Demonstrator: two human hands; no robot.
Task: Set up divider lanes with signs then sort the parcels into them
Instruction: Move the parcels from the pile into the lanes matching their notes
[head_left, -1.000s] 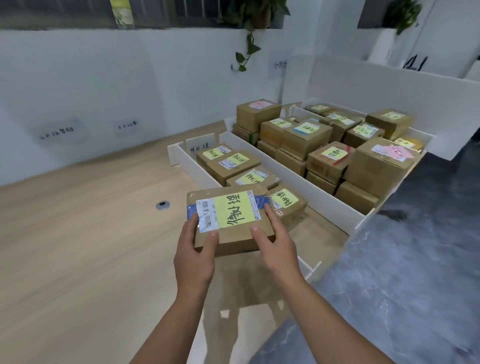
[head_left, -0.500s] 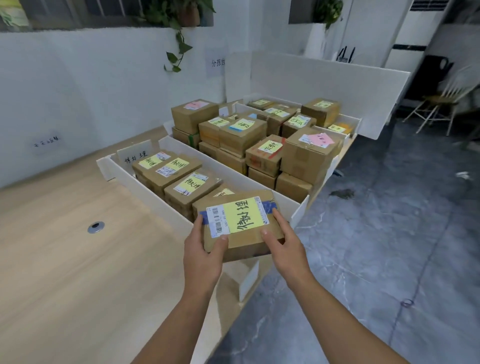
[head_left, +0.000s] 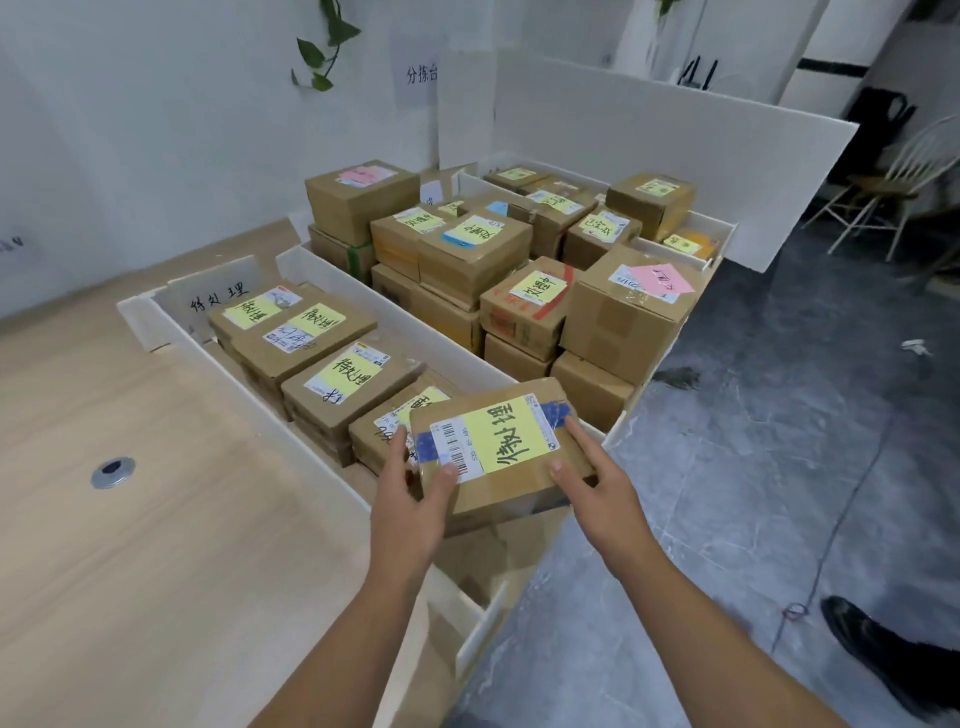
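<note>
Head view: I hold one parcel (head_left: 498, 467) in both hands, over the near end of the left lane (head_left: 143, 325). My left hand (head_left: 410, 501) grips its left edge, thumb on top on the barcode label, fingers curled round the side. My right hand (head_left: 597, 501) grips the right edge, thumb on the near top, forefinger laid along the edge. Parcel lies roughly flat, yellow note (head_left: 506, 434) with handwriting facing up, blue tape band under the note. It overlaps the nearest box of the row (head_left: 311, 358) in that lane; cannot tell if they touch. Row boxes each carry a yellow note. Handwritten sign (head_left: 218, 301) stands at the lane's far end. White divider (head_left: 400, 332) runs along the right of the row. Right of it, a stack (head_left: 467, 260) of boxes, one with a pink label (head_left: 652, 278) at the right. Lanes sit on a wood table (head_left: 156, 545), metal grommet (head_left: 112, 472) at left. White board (head_left: 675, 145) far behind, grey floor (head_left: 753, 467) right, black shoe (head_left: 893, 660) near right
</note>
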